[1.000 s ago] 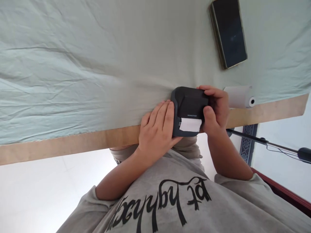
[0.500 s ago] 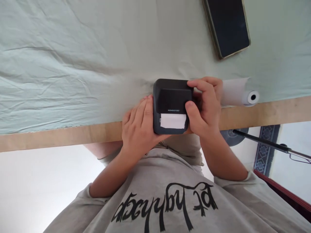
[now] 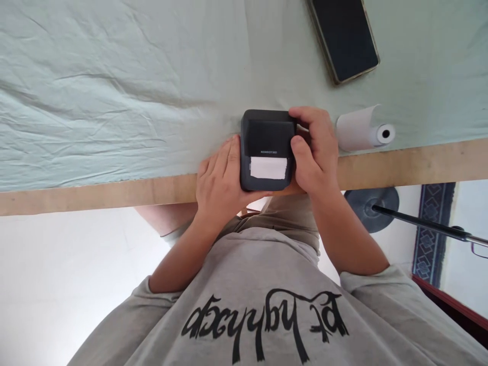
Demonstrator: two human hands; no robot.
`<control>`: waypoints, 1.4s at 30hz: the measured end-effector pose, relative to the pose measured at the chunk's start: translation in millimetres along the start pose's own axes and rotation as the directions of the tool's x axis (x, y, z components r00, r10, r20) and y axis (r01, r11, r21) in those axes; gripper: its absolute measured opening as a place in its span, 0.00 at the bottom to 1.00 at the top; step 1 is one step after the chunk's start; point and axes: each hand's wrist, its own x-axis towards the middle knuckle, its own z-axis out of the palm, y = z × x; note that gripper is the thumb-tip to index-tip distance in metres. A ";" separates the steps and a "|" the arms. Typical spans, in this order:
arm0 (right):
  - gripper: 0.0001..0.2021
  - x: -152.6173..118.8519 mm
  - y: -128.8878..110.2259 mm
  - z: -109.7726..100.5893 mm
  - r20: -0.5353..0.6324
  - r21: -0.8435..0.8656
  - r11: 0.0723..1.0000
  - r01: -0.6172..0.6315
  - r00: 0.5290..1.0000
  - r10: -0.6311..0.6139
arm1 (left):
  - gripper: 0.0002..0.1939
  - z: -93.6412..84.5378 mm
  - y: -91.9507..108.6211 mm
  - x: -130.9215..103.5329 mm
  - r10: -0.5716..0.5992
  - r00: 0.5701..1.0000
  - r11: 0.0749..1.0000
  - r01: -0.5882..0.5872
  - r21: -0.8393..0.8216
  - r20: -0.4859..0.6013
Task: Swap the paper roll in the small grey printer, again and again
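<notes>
A: What do the hands have?

B: Both are on the printer (image 3: pixel 268 150), a small black box at the near edge of the worktop (image 3: pixel 95 195). The left hand (image 3: pixel 220 187) lies flat against its left side, fingers (image 3: pixel 229 160) stretched out together and pressed to the casing. The right hand (image 3: pixel 314 152) is wrapped round the right side, fingers curled over the far top corner and the thumb bent onto the lid.

A: So both are closed on it?

B: The right one is, a firm grip. The left is more a cupping hold: palm and fingers against the side, heel under the near edge, not curled over the top.

A: Anything coming out of the printer?

B: A short white strip of paper (image 3: pixel 268 168) shows at the slot on the near face, between the left fingers and the right thumb.

A: What else is near?

B: A paper roll (image 3: pixel 364 133) lies on its side just beyond the right hand's knuckles, apart from them, its loose end standing up. Further out past the right fingers, well apart, a phone (image 3: pixel 345 38) lies face up with a dark screen. All of it sits on a creased pale green cloth (image 3: pixel 114 86) that covers the worktop short of the wooden edge.

A: And below the edge?

B: The person's grey shirt (image 3: pixel 263 305) with black lettering, and off beyond the right forearm a round stand base (image 3: pixel 371 203) on the floor with a dark rod running from it.
</notes>
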 end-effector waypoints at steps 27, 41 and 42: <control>0.27 -5.2 8.6 4.7 0.014 0.034 0.999 -0.009 1.000 0.008 | 0.54 -11.7 -2.9 5.1 -0.007 0.999 0.993 0.012 -0.120 0.043; 0.18 12.9 -27.9 -21.1 -0.021 -0.156 0.988 0.002 1.000 -0.006 | 0.46 -10.5 -6.0 5.3 -0.011 0.998 0.986 0.021 -0.165 0.065; 0.15 16.6 -33.5 -19.5 -0.049 -0.193 0.981 0.013 0.999 -0.022 | 0.46 -10.4 -6.0 5.4 -0.009 0.998 0.987 0.019 -0.161 0.063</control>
